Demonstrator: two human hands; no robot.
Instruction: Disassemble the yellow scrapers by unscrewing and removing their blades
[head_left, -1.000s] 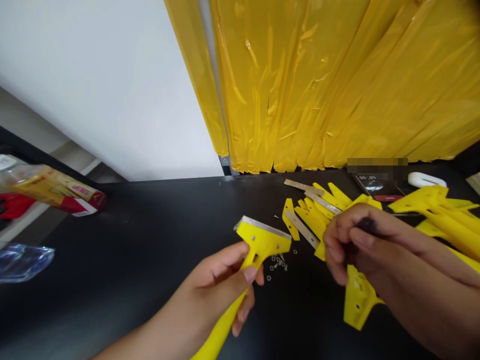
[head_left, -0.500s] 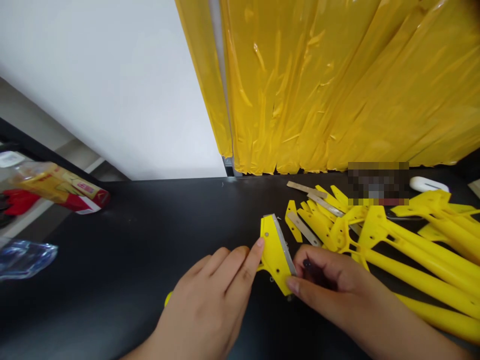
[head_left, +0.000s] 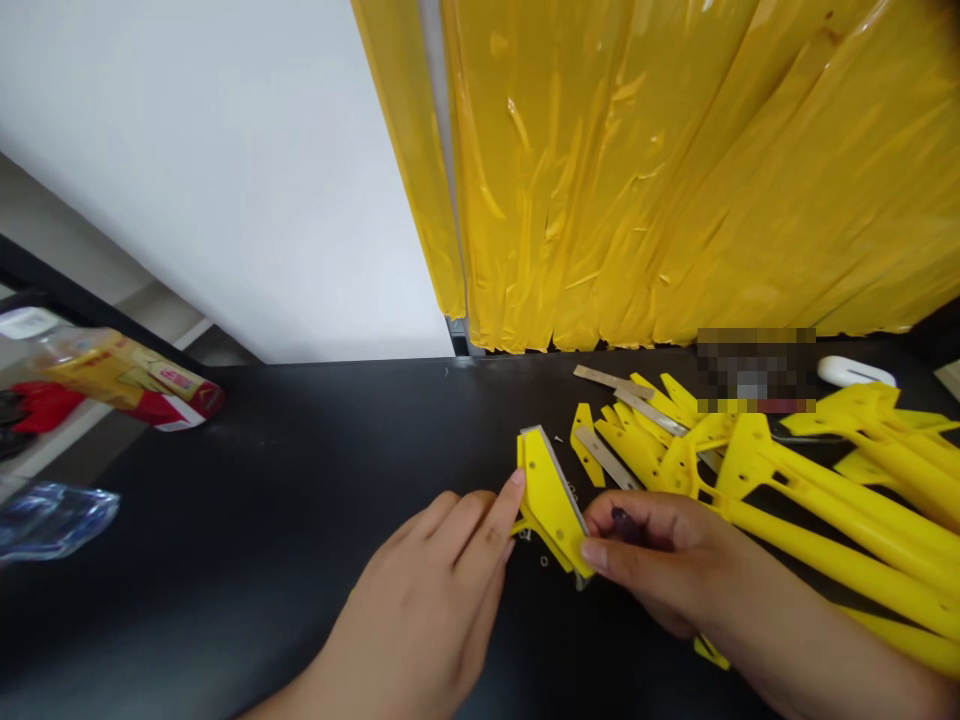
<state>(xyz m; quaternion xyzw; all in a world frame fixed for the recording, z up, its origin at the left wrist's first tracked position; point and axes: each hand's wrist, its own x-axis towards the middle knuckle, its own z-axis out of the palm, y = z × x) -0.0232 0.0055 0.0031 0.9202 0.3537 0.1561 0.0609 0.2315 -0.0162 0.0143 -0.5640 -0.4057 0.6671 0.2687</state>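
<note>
Between my hands is a yellow plastic scraper head (head_left: 551, 495) with a metal blade along its right edge and small holes in its face. My left hand (head_left: 431, 590) is closed around the scraper, its index finger lying against the left side of the head; most of the handle is hidden under the hand. Thumb and fingers of my right hand (head_left: 660, 550) pinch the head's lower right corner. A dark, rod-like thing (head_left: 624, 522) sits in the curl of the right fingers, mostly hidden. Small nuts (head_left: 544, 561) and screws lie on the table beside the head.
Several yellow scraper handles (head_left: 832, 530) lie to the right. Yellow plates and metal blades (head_left: 611, 460) are piled behind my right hand. A white rounded object (head_left: 855, 371) is at the back right. At left are a bottle (head_left: 142, 380) and clear plastic (head_left: 56, 520) on the black table (head_left: 300, 450).
The yellow cover plate on the scraper head has shifted and its lower end sits slightly higher, with a second yellow layer showing beneath. My right hand still pinches the same corner.
</note>
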